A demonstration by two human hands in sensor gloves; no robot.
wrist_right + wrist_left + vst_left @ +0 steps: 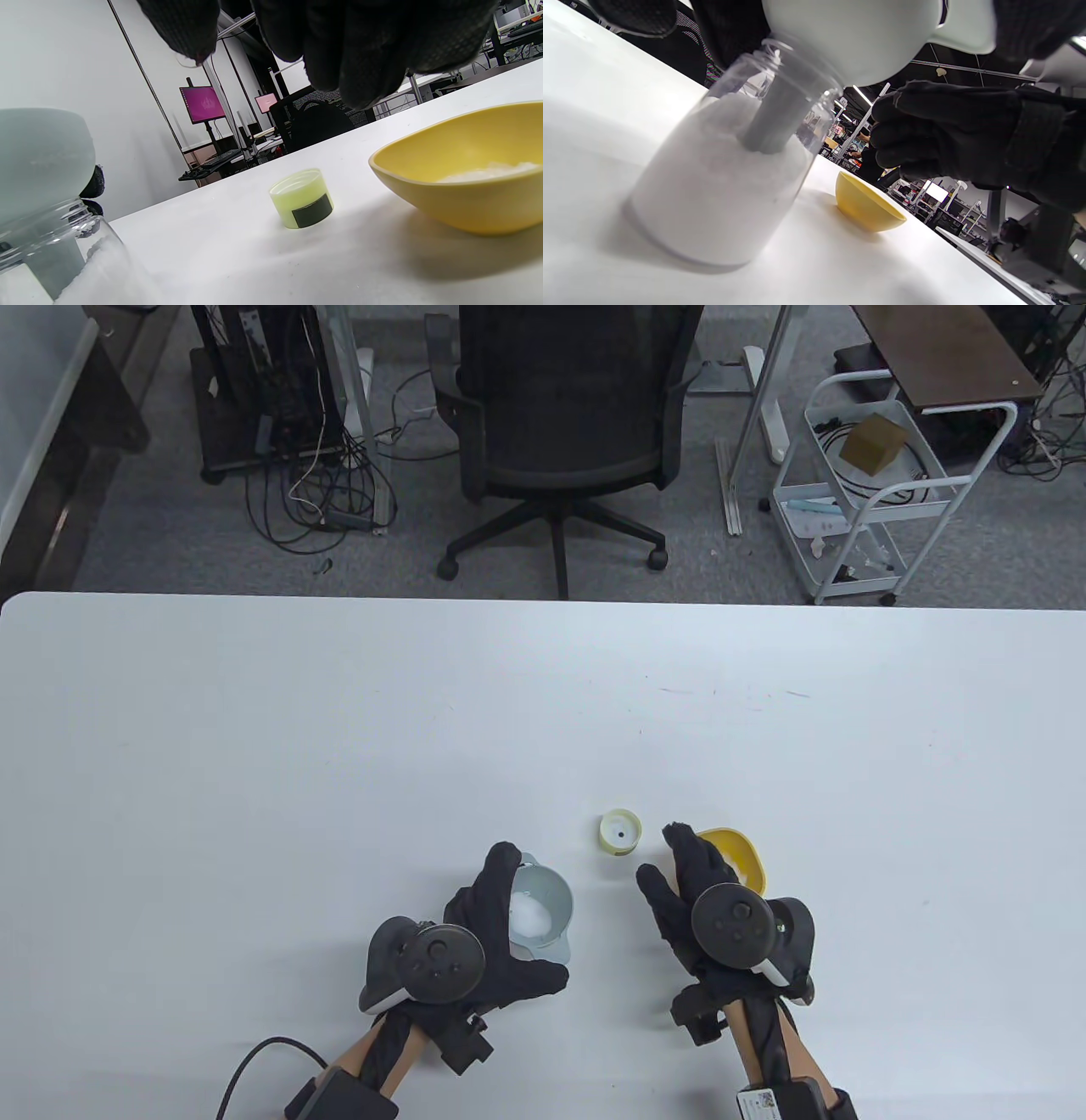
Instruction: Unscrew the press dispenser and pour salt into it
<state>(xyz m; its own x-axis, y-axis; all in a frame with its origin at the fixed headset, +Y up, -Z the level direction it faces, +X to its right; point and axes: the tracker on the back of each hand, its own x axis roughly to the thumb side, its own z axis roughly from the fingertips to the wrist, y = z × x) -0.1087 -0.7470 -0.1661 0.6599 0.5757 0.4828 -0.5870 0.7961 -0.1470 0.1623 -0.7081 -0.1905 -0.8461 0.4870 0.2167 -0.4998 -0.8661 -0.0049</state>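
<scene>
The clear dispenser jar (725, 186), holding a lot of salt, stands uncapped on the white table (339, 746). A pale blue-grey funnel (543, 909) sits in its neck with salt in the cup. My left hand (502, 918) grips the funnel's rim. The dispenser's pale green press cap (619, 831) lies apart on the table, open side up. A yellow bowl (740, 855) with some salt sits to its right. My right hand (666, 857) is open, fingers extended, over the bowl's left side and holds nothing. The jar (55, 262), cap (302, 198) and bowl (462, 186) also show in the right wrist view.
An office chair (564, 415) and a white wire cart (874, 483) stand beyond the table's far edge. A cable (254, 1060) trails from my left wrist at the front edge.
</scene>
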